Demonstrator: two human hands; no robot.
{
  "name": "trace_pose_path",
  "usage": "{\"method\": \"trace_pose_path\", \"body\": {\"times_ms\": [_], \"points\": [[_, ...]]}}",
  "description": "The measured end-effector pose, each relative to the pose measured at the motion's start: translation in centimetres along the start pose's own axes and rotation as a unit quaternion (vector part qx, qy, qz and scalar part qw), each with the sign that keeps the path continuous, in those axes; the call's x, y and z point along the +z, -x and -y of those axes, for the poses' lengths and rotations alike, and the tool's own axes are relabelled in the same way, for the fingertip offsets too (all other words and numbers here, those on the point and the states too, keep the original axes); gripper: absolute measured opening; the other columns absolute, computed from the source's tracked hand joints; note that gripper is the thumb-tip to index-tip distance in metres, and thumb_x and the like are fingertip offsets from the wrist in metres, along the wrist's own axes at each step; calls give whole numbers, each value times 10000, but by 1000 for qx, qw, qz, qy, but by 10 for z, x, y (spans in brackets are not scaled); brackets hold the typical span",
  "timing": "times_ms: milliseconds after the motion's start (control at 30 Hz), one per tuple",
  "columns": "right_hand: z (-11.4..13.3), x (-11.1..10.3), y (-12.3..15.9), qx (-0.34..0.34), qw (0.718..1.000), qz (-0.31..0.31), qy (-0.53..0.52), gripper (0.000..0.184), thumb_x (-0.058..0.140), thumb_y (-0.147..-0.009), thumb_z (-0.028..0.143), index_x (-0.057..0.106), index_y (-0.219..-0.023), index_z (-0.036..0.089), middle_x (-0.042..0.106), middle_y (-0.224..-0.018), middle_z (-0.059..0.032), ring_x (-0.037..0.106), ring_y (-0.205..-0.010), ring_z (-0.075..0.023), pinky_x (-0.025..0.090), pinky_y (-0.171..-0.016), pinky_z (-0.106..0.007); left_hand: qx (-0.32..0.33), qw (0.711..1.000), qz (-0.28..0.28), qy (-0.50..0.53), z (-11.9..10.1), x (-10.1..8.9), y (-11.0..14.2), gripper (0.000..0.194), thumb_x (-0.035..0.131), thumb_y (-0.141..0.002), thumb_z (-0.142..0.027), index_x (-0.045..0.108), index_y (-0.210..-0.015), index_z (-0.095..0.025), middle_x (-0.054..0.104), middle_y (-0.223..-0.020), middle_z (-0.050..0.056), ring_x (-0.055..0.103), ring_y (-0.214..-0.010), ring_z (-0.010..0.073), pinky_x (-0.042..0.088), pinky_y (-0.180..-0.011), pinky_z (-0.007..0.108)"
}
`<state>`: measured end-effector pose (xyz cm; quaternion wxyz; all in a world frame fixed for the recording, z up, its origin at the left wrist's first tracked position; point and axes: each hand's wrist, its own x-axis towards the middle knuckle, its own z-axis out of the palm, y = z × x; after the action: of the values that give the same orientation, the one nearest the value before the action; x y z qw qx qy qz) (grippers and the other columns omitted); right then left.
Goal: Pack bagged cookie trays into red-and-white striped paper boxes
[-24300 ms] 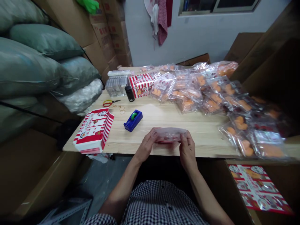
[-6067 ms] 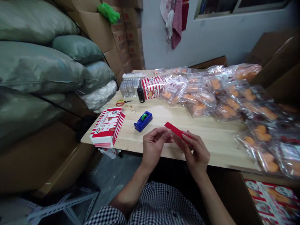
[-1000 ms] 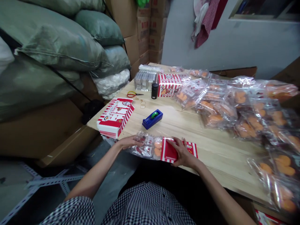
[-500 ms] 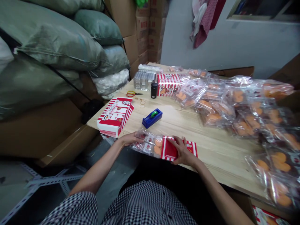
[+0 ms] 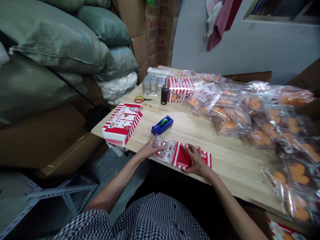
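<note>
Near the table's front edge, my left hand [image 5: 150, 149] grips the outer end of a clear plastic bag [image 5: 165, 152] with small printed marks. The bag's other end runs inside a flat red-and-white striped card box [image 5: 178, 160]. My right hand [image 5: 196, 160] is wrapped over the box from above, thumb at the near side and fingers at the far side. Orange pieces that showed in the bag are now hidden within the box. Just beyond the bag stands a blue tape dispenser [image 5: 162, 126] with a green roll.
A stack of flat striped cartons [image 5: 121, 125] lies at the left corner. Scissors [image 5: 143, 99], a black bottle [image 5: 164, 96], an upright striped box [image 5: 180, 90] and clear plastic cases [image 5: 153, 85] stand behind. Bagged orange pieces [image 5: 228, 125] cover the right side. Large sacks [image 5: 62, 43] are piled left.
My left hand has moved right, pushing the bag deeper into the striped box. The orange pieces have gone out of sight. My right hand stays on the box.
</note>
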<state>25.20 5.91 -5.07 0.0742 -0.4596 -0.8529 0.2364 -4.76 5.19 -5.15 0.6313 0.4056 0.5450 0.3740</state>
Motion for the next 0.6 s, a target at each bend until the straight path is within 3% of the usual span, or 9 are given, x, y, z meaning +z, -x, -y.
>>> {"method": "trace_pose_path", "body": {"times_ms": [167, 267, 433, 533, 600], "points": [[14, -1, 6, -15, 997, -77, 12, 1093, 785, -606, 365, 265, -1559, 237, 307, -1474, -198, 290, -1431, -429, -3, -1159, -704, 99, 987, -97, -87, -25, -18, 21, 498, 754, -775, -416, 676, -1172, -125, 759, -965, 89, 714, -870, 228, 547, -764, 305], [37, -6, 8, -31, 991, -132, 5, 1147, 791, -597, 339, 192, -1573, 265, 284, -1467, -181, 294, -1418, -437, 13, -1159, -716, 163, 963, -119, -179, -52, -3, 34, 420, 699, -829, -371, 699, -1171, -126, 773, -941, 89, 721, -850, 234, 553, -771, 317], [75, -13, 11, -33, 975, -213, -48, 1203, 801, -601, 294, 105, -1582, 324, 247, -1467, -135, 279, -1414, -429, 81, -1169, -711, 257, 904, -51, -337, -91, 48, 57, 236, 590, -921, -266, 751, -1068, -175, 774, -976, 75, 710, -860, 209, 523, -810, 299], [84, -7, 15, -11, 960, -263, -90, 1198, 793, -617, 296, 86, -1584, 332, 253, -1444, -123, 316, -1378, -404, 245, -1156, -655, 291, 876, 22, -383, -107, 69, 64, 285, 482, -983, -254, 755, -980, -171, 761, -908, 80, 697, -809, 205, 519, -814, 311], [87, -3, 17, 14, 946, -302, -117, 1216, 794, -632, 317, 42, -1588, 323, 261, -1421, -126, 340, -1354, -384, 331, -1132, -598, 330, 858, 66, -387, -115, 78, 66, 298, 461, -990, -237, 741, -1073, -174, 754, -996, 101, 696, -899, 229, 517, -884, 343]]}}
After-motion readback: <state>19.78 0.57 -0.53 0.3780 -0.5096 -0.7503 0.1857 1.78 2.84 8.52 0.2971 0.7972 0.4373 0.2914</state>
